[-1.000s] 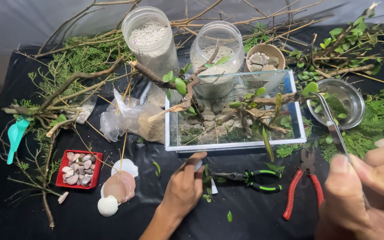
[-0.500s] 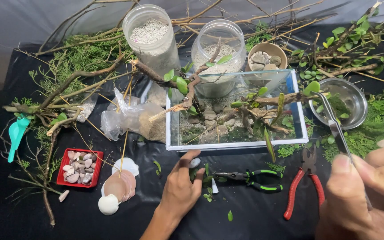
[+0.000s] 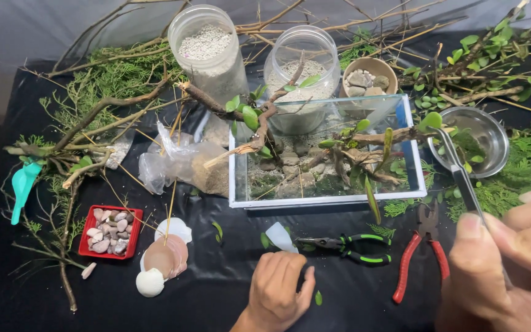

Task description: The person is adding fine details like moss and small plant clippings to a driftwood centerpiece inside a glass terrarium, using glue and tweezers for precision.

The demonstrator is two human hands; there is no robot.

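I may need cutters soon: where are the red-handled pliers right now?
In the head view, the red-handled pliers lie on the black cloth at lower right, below the glass tank, between the green-handled pliers and the right hand.

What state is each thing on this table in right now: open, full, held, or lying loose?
Glass tank: open-topped, holding stones and branches.
Tall jar: lidless, nearly full of white grit.
Tweezers: held in right hand.
Left hand: resting on black cloth.
Green-handled pliers: lying loose.
Red tray: filled with pebbles.

Clear glass tank (image 3: 327, 200), shiny metal tweezers (image 3: 462, 178), glossy steel bowl (image 3: 493, 132), matt black cloth (image 3: 216, 295)
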